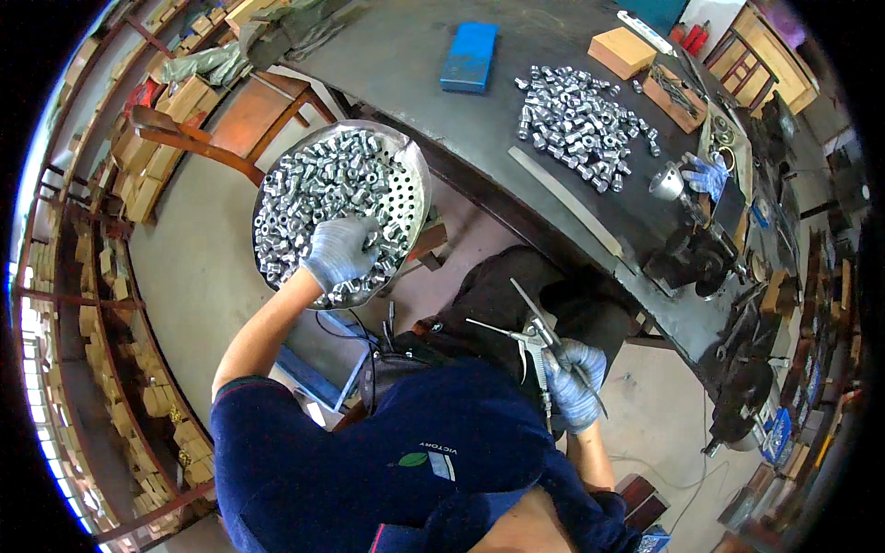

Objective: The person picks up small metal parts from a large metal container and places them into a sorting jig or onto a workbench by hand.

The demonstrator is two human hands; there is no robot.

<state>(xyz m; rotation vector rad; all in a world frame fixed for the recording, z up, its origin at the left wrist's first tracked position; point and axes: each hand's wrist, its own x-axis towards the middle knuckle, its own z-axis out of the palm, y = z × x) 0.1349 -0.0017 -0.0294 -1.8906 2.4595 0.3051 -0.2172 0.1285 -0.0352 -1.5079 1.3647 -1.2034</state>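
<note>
My left hand (339, 251), in a grey-white knit glove, reaches into a round perforated metal pan (417, 175). Its fingers are curled down among many small shiny metal fittings (313, 184), hex-shaped with holes; whatever is inside the fingers is hidden. My right hand (576, 382), gloved likewise, is closed in front of my body at the right. It holds a silver air blow gun (532, 343) with a thin nozzle pointing left, together with a long, dark, tapered tool like a file (536, 306), which crosses the gun at a slant.
On the dark workbench (406, 69) lie a pile of similar fittings (585, 124), a blue box (470, 57), a wooden block (622, 52) and a flat metal bar (567, 198). A vise (691, 263) sits at the right edge. A wooden chair (249, 120) stands behind the pan.
</note>
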